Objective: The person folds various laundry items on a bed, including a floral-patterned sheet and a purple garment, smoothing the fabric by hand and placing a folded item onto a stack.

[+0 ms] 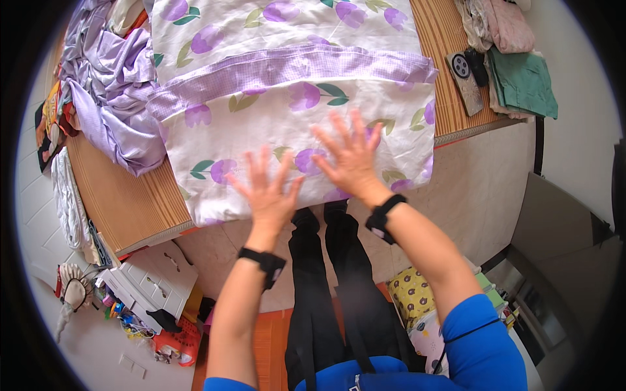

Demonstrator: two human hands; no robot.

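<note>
A white cloth printed with purple tulips [274, 127] lies over the edge of a bed covered with a striped brown mat [117, 200]. Across it runs a purple checked band [293, 66], slightly wrinkled. My left hand [269, 190], fingers spread, is over the cloth's near part, left of the middle. Farther to the right, my right hand [349, 156] is also spread, palm down over the same cloth. Neither hand grips anything; both look slightly blurred. Whether the palms press on the fabric cannot be told.
Crumpled lilac satin cloth [122, 97] lies to the left. A phone [463, 84] and folded green cloth [523, 83] lie on the right of the mat. A white drawer cabinet [156, 283] stands at lower left, and a yellow patterned cushion [411, 295] is at lower right.
</note>
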